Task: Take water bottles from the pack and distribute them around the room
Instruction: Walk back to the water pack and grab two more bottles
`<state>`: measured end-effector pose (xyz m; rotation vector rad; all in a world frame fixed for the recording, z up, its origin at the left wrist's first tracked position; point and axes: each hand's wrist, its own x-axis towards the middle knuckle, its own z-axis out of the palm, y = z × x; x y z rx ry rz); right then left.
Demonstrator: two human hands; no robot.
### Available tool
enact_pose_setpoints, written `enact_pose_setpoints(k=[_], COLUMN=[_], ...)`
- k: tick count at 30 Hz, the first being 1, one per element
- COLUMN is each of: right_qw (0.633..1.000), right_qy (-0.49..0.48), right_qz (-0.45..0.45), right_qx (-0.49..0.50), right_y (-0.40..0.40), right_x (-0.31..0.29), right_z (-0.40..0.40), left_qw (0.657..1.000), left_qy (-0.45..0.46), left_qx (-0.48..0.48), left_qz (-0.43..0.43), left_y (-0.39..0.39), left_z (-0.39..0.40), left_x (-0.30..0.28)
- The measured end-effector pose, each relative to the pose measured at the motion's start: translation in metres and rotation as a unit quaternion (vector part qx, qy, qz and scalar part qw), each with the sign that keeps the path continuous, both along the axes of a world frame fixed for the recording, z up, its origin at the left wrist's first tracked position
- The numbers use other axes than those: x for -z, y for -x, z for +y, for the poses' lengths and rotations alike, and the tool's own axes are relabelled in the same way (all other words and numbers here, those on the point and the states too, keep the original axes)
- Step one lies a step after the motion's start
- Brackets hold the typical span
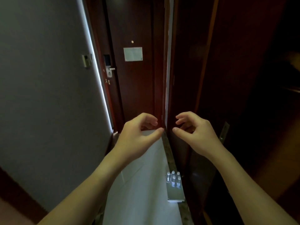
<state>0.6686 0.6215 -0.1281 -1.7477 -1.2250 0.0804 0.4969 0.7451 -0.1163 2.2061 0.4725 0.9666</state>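
- The person is standing in a narrow entry hall, looking down past both forearms toward a dark wooden door [133,78] with an electronic lock [109,67] and a small notice plate [133,54].
- The left hand [138,135] is hovering in the air with its grip apart, fingers loosely curled and thumb extended, and it is holding nothing.
- The right hand [198,135] is mirroring it, its grip likewise apart and empty; the two hands are near each other but not touching.
- The pack of water bottles [174,180] is sitting on the pale floor [138,200] below the hands, against the stone strip at the foot of the dark wood panelling [227,95] on the right.
- Six white caps are showing in the pack, and a pale flat box or tray [176,194] is lying just in front of it; whether the wrap is torn open cannot be told, as the bottles are small in the view.
- Judging from this, the task is sitting at its start or between trips: no bottle is in hand, and no bottle is visible placed anywhere else.
- What is left appears to be nearly everything in view: reaching down to the pack, pulling bottles free, and carrying them to spots in the room.
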Motion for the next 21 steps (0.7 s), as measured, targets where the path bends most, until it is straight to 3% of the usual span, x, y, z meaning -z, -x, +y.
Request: enact_pose_setpoints(k=[9, 21], right_qw=[0.992, 0.963], right_qy=[0.053, 0.074], right_qz=[0.081, 0.179], right_qx=[0.082, 0.188], right_y=[-0.093, -0.254], right_x=[0.087, 0.217], right_z=[0.149, 0.231], left_qw=[0.993, 0.967], left_qy=[0.061, 0.159], left_qx=[0.098, 0.159], left_qz=[0.035, 0.121], left_y=[-0.136, -0.332], left_z=[0.18, 0.27], left_x=[0.077, 0.211])
